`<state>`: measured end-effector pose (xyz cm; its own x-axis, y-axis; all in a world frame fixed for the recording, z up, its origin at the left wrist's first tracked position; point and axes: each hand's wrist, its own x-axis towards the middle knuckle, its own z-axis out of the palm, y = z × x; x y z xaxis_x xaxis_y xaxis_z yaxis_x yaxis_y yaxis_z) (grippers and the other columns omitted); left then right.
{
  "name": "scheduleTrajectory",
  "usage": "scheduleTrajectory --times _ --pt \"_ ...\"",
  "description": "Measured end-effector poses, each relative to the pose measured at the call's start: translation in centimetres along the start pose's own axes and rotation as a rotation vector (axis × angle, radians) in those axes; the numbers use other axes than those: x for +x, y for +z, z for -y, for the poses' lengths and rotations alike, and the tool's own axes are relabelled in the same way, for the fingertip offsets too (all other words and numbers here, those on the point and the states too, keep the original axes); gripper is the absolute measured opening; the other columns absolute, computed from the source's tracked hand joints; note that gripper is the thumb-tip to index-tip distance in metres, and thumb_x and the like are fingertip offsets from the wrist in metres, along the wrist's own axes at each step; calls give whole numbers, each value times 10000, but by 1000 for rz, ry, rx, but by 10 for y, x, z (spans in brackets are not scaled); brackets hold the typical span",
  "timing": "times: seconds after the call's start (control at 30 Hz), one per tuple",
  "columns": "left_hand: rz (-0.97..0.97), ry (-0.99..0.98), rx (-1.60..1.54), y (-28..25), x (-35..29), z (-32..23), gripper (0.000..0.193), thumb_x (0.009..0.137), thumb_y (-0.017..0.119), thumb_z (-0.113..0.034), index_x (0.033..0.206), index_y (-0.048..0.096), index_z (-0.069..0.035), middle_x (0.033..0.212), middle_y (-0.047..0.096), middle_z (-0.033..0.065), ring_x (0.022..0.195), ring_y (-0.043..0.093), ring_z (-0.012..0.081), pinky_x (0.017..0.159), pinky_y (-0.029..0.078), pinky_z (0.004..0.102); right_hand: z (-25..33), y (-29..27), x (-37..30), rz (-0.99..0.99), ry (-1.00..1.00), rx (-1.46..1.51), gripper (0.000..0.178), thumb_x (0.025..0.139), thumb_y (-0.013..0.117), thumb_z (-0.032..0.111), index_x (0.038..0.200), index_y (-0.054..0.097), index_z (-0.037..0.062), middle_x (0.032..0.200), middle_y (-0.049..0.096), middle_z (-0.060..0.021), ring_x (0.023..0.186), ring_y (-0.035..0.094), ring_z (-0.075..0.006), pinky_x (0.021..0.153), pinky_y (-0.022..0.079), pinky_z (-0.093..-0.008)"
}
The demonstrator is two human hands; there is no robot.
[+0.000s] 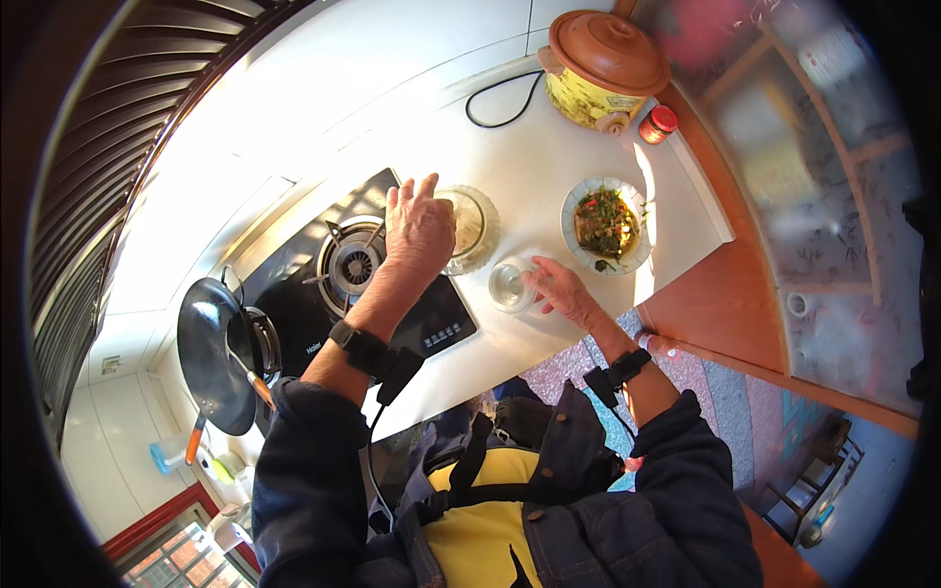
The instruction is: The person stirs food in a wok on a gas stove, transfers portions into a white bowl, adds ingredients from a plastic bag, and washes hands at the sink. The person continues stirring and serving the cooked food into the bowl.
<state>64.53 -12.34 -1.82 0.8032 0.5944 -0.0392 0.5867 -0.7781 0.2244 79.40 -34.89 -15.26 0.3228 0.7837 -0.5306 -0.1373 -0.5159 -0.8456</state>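
My right hand [561,291] grips the side of a small clear glass cup [507,286] at the counter's near edge. My left hand [421,227] is beside the left rim of a round clear glass dish [476,233], between it and the stove burner. Its fingers are stretched away from me and slightly apart, with nothing visible in them. The hand overlaps part of the dish, so whether it touches the rim cannot be told. Something pale lies in the dish. To the right sits a white plate [569,250] of cooked food with green herbs and dark sauce.
A black gas cooktop [294,284] with a burner [353,265] lies left. On its far-left burner rests a dark wok [211,343] with a wooden-handled utensil. A yellow pot with a brown lid [610,54] and a red-lidded jar [658,124] stand at the back right, beside a cabinet [730,304].
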Motion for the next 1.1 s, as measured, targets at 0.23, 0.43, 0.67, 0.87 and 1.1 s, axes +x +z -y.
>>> scheduleTrajectory --times 0.23,0.43,0.67,0.87,1.1 --pt "-116 -102 -247 -62 -8 -3 116 895 597 -114 876 616 -1 868 672 212 818 656 400 701 515 448 0 -13 3 -168 -146 -69 789 893 660 515 1417 437 -32 1131 621 -128 805 673 -157 583 534 -279" --pt "-208 -75 -381 -100 -15 2 127 968 551 -133 947 559 -7 762 636 185 668 633 271 645 505 397 26 -23 2 -284 -244 -118 623 939 648 413 1370 498 -13 1063 646 -109 762 679 -147 679 543 -271" --pt "-251 -232 -748 -114 1 5 194 1022 504 -210 974 520 -22 759 594 79 651 562 163 608 470 340 73 -3 4 -256 -403 -71 497 986 585 342 1354 522 14 1049 645 -70 764 636 -95 542 485 -230" --pt "-271 -104 -1068 -167 -16 8 261 1021 542 -307 1067 616 -61 882 632 15 771 597 93 665 505 271 130 23 -6 44 -175 481 393 997 573 297 1261 577 7 964 703 -108 691 647 -125 515 487 -223" --pt "-362 -246 -1119 -219 -59 27 441 950 630 -360 1222 591 -15 990 664 105 944 681 189 788 577 333 182 103 11 566 -90 955 346 983 568 286 1220 586 35 1053 679 -162 820 688 -222 584 552 -290"
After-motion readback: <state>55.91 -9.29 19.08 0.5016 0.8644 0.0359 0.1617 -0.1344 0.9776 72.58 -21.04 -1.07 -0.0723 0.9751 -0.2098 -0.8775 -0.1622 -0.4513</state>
